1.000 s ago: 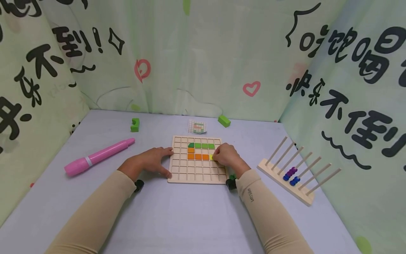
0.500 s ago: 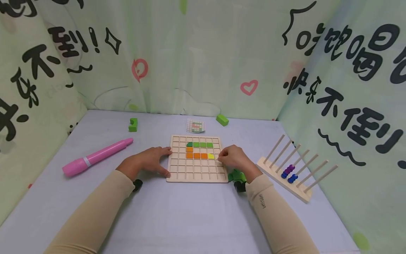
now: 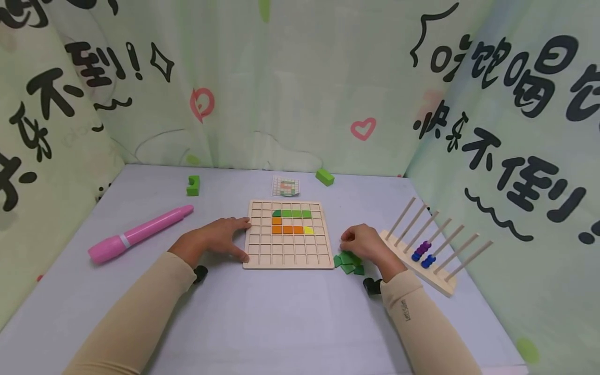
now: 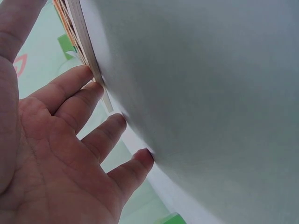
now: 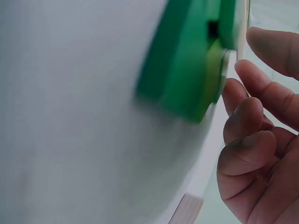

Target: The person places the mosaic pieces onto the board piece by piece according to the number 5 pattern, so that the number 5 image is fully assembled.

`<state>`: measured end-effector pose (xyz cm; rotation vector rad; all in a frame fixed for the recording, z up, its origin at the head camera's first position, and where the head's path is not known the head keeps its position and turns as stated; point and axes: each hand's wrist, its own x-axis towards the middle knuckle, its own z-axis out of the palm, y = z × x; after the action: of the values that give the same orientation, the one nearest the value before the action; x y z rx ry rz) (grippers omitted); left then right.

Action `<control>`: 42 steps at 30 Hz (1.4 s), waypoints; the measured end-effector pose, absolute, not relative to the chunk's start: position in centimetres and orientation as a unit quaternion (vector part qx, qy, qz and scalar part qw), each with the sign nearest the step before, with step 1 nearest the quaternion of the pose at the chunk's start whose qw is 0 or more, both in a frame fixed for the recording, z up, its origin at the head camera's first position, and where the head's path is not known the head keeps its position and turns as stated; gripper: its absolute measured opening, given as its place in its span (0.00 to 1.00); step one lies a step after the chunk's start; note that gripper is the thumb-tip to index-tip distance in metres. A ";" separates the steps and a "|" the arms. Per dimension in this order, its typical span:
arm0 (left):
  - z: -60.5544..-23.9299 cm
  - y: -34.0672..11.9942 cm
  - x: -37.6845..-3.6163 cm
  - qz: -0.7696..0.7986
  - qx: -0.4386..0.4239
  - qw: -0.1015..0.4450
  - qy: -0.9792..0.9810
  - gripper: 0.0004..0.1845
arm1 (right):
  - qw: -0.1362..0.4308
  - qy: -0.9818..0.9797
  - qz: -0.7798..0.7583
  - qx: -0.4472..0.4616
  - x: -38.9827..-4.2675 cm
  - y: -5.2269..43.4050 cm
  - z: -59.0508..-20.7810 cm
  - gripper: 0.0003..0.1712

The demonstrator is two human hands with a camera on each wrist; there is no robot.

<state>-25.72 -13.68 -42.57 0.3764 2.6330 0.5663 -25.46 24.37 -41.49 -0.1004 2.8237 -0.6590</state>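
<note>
Green tiles [image 3: 347, 262] under right hand [image 3: 367, 245]

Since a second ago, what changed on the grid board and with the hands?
The right hand left the yellow tile in the grid board, beside the orange tiles, and drew back right to the loose green tiles on the table; it holds nothing visible. The left hand still rests against the board's left edge. The board and green row stayed put.
</note>
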 end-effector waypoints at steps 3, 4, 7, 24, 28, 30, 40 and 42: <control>-42.6 -13.7 -25.7 0.203 0.133 0.209 0.947 0.58 | 0.117 0.968 -0.217 -0.039 -25.3 24.9 -41.6 0.15; -42.6 -13.8 -25.7 0.202 0.133 0.208 0.948 0.58 | 0.116 0.970 -0.212 -0.039 -25.2 25.0 -41.7 0.15; -42.5 -13.8 -25.6 0.199 0.135 0.208 0.948 0.57 | 0.113 0.972 -0.202 -0.042 -25.1 25.5 -41.8 0.16; -42.9 -14.0 -25.7 0.206 0.148 0.209 0.944 0.57 | 0.121 0.977 -0.174 -0.028 -24.9 24.7 -41.9 0.10; -42.9 -14.0 -25.7 0.205 0.148 0.208 0.945 0.57 | 0.121 0.974 -0.188 -0.023 -25.0 24.8 -42.0 0.10; -42.8 -14.0 -25.7 0.206 0.146 0.209 0.945 0.57 | 0.121 0.973 -0.195 -0.022 -25.0 24.9 -42.1 0.10; -42.8 -14.0 -25.6 0.206 0.144 0.208 0.945 0.57 | 0.121 0.970 -0.209 -0.034 -24.9 25.2 -42.0 0.10; -42.8 -14.1 -25.7 0.209 0.144 0.209 0.944 0.57 | 0.123 0.969 -0.208 -0.041 -24.9 25.1 -41.9 0.09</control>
<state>-25.69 -14.06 -42.80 0.4006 2.6276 0.5819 -24.92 25.07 -41.87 -0.1185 2.8271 -0.6072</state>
